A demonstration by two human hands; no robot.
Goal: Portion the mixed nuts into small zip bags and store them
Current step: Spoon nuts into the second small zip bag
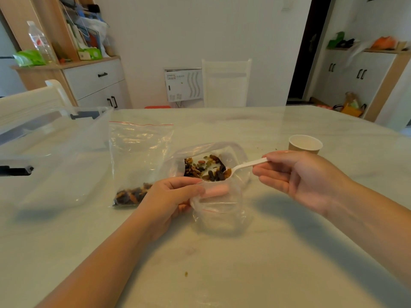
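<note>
With our left hand (169,196) pinching the small zip bag (219,215) open and our right hand (293,174) grasping the loaded spoon (235,168) just above its mouth, we risk nuts spilling if that floppy rim sags.

Soft daylight, mild blur, wide-angle edge warp, glare on table (244,263).

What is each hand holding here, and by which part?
The right hand pinches the white spoon by its handle end. The left hand holds the small bag at its open mouth.

Nut-laden spoon (235,169) over zip bag (219,210)
</note>
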